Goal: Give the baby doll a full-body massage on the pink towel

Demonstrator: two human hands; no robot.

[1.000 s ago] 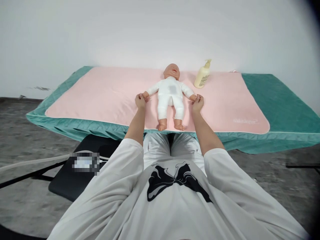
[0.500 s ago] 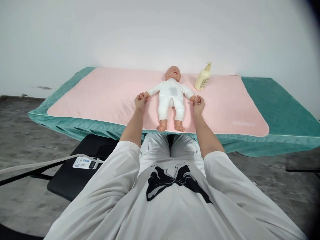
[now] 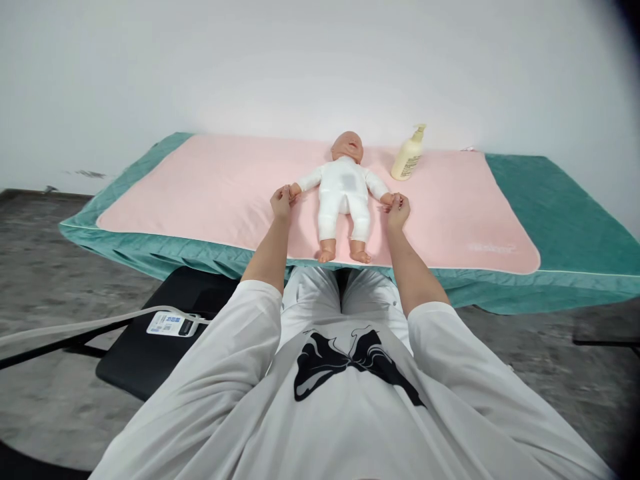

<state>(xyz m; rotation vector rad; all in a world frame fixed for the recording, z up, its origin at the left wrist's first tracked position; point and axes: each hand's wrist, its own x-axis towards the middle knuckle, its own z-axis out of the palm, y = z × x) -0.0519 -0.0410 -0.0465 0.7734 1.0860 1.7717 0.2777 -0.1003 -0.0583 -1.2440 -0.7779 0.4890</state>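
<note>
Head view: doll (image 3: 344,183) hands held (grip details unclear).

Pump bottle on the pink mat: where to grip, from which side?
Mid-body of the bottle, below the pump head, probably from the front right. It stands pump up, the body is wider than the neck, the doll lies to its left and the wall rises behind.

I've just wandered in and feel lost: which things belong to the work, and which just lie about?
In hand: doll, held by left hand and right hand; pink mat beneath; pump bottle, perhaps.
Lying about: white labelled item on black seat.
</note>
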